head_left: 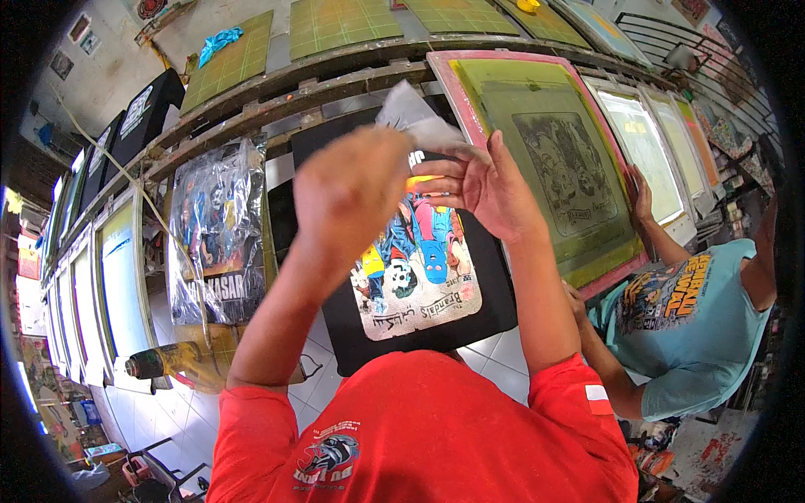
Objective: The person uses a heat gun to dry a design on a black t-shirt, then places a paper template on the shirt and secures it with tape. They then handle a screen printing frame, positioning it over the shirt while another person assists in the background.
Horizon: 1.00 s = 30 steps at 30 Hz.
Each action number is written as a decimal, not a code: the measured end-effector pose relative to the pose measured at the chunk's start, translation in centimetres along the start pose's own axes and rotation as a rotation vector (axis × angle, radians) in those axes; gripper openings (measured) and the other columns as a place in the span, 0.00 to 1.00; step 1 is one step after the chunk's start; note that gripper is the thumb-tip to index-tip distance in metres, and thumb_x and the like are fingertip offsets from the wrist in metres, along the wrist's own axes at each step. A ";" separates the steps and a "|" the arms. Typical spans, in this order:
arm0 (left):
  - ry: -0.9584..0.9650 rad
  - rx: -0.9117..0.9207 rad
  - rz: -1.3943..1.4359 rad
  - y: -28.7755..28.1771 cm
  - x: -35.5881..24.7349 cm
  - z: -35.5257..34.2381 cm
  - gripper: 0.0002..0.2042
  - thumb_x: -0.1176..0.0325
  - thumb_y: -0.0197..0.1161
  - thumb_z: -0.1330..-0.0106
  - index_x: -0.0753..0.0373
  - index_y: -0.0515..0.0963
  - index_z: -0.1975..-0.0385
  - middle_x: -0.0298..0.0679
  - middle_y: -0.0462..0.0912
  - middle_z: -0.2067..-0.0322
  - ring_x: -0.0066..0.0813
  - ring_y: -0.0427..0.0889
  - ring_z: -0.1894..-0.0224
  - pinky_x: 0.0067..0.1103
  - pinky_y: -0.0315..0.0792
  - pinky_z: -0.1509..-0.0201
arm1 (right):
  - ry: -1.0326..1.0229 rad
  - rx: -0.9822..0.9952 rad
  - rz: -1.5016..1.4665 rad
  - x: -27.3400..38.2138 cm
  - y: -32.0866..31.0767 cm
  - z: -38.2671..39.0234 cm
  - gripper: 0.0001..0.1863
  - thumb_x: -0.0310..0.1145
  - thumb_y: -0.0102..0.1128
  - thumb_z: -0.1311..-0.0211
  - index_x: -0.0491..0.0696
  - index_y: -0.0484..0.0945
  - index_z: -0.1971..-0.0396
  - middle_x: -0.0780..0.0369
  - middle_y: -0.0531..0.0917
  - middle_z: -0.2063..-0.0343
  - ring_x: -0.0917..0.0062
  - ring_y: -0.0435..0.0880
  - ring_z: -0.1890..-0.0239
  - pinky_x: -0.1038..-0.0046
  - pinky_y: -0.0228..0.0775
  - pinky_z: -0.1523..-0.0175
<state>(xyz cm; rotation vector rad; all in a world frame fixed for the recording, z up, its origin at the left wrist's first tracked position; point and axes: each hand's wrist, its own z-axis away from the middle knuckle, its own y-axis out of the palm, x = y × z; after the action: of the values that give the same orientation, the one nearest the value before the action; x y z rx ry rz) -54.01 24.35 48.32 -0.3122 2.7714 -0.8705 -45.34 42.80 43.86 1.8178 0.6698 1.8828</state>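
My left hand [356,180], blurred, is curled above the upper left of a black shirt [495,298] with a colourful cartoon print [419,268]; what its fingers hold is hidden. Just behind it a crumpled, greyish translucent sheet [411,113] rises over the shirt and reaches toward my right hand [490,184]. That hand is open, thumb raised and fingers apart, over the top right of the print, its fingertips near the sheet; whether they touch it I cannot tell.
A co-worker in a light blue shirt [679,318] grips a pink-edged screen [553,159] at right. A plastic-covered printed shirt [214,235] and a yellow drying gun [168,365] are at left. Screens [335,29] and wooden rails [235,126] stretch behind.
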 end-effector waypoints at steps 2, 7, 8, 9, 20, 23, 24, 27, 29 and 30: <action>-0.042 0.155 0.090 0.6 -2.6 1.8 0.09 0.75 0.65 0.51 0.62 0.79 0.68 0.40 0.82 0.69 0.35 0.82 0.67 0.26 0.76 0.64 | -0.049 -0.079 0.070 -0.6 1.1 0.3 0.28 0.50 0.44 0.33 0.40 0.68 0.47 0.54 0.80 0.57 0.72 0.81 0.56 0.72 0.72 0.50; -0.200 0.287 0.300 2.4 -5.8 7.6 0.14 0.73 0.68 0.54 0.62 0.77 0.66 0.42 0.80 0.65 0.39 0.81 0.65 0.29 0.75 0.61 | 0.025 -0.100 0.494 -4.2 -0.3 0.5 0.16 0.33 0.52 0.38 0.42 0.75 0.54 0.61 0.82 0.65 0.78 0.81 0.61 0.78 0.72 0.59; -0.268 0.267 0.325 2.1 -5.8 8.7 0.14 0.72 0.68 0.54 0.62 0.77 0.66 0.43 0.80 0.64 0.40 0.80 0.62 0.30 0.74 0.58 | 0.125 -0.075 0.669 -4.1 -1.0 0.7 0.13 0.29 0.52 0.40 0.41 0.77 0.58 0.63 0.81 0.68 0.79 0.82 0.65 0.79 0.71 0.63; -0.338 0.246 0.349 1.6 -5.3 10.0 0.15 0.72 0.68 0.55 0.63 0.77 0.65 0.44 0.80 0.63 0.41 0.80 0.60 0.30 0.73 0.55 | 0.185 -0.014 0.694 -4.2 -1.3 0.8 0.11 0.29 0.52 0.40 0.41 0.77 0.60 0.63 0.81 0.68 0.79 0.82 0.65 0.79 0.72 0.62; -1.304 0.668 1.643 1.0 2.4 20.2 0.32 0.61 0.59 0.36 0.62 0.53 0.36 0.46 0.60 0.40 0.37 0.65 0.39 0.30 0.64 0.40 | 0.510 0.316 0.446 -6.3 -0.6 2.4 0.11 0.28 0.53 0.39 0.39 0.75 0.60 0.60 0.80 0.64 0.74 0.84 0.65 0.73 0.75 0.57; -1.267 0.536 1.645 2.3 1.3 21.1 0.32 0.62 0.60 0.36 0.62 0.53 0.36 0.45 0.62 0.41 0.35 0.67 0.42 0.29 0.67 0.43 | 0.532 0.290 0.314 -7.5 -1.7 2.7 0.13 0.26 0.55 0.42 0.38 0.75 0.58 0.59 0.80 0.63 0.73 0.83 0.65 0.73 0.76 0.57; -1.332 0.560 1.642 2.7 1.4 21.0 0.32 0.64 0.61 0.37 0.61 0.53 0.36 0.43 0.64 0.43 0.34 0.69 0.44 0.30 0.68 0.45 | 0.501 0.264 0.279 -8.0 -2.0 2.9 0.13 0.25 0.56 0.43 0.38 0.75 0.57 0.59 0.80 0.63 0.73 0.83 0.65 0.72 0.76 0.58; -1.347 0.531 1.675 4.2 1.7 22.0 0.31 0.66 0.61 0.37 0.60 0.54 0.36 0.42 0.66 0.47 0.32 0.70 0.46 0.29 0.68 0.46 | 0.473 0.161 0.211 -8.5 -2.7 2.9 0.16 0.24 0.57 0.45 0.37 0.74 0.56 0.58 0.81 0.63 0.72 0.83 0.65 0.72 0.76 0.59; -1.417 0.463 1.756 4.4 1.7 21.9 0.28 0.67 0.60 0.37 0.62 0.57 0.38 0.41 0.68 0.49 0.30 0.71 0.48 0.28 0.69 0.47 | 0.477 0.130 0.150 -8.5 -3.2 3.0 0.17 0.23 0.58 0.46 0.37 0.74 0.55 0.57 0.81 0.64 0.73 0.83 0.65 0.73 0.76 0.59; -1.451 0.429 1.795 4.4 1.7 21.7 0.26 0.68 0.60 0.37 0.62 0.59 0.40 0.40 0.69 0.50 0.29 0.72 0.50 0.28 0.70 0.48 | 0.478 0.139 0.104 -8.4 -3.5 3.1 0.17 0.23 0.58 0.46 0.37 0.73 0.55 0.57 0.81 0.64 0.73 0.83 0.65 0.74 0.76 0.60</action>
<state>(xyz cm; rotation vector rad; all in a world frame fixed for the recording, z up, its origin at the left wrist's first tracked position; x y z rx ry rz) -50.36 15.85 28.12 1.0130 0.6995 -0.2902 -42.01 40.56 35.16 1.5073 0.8966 2.4255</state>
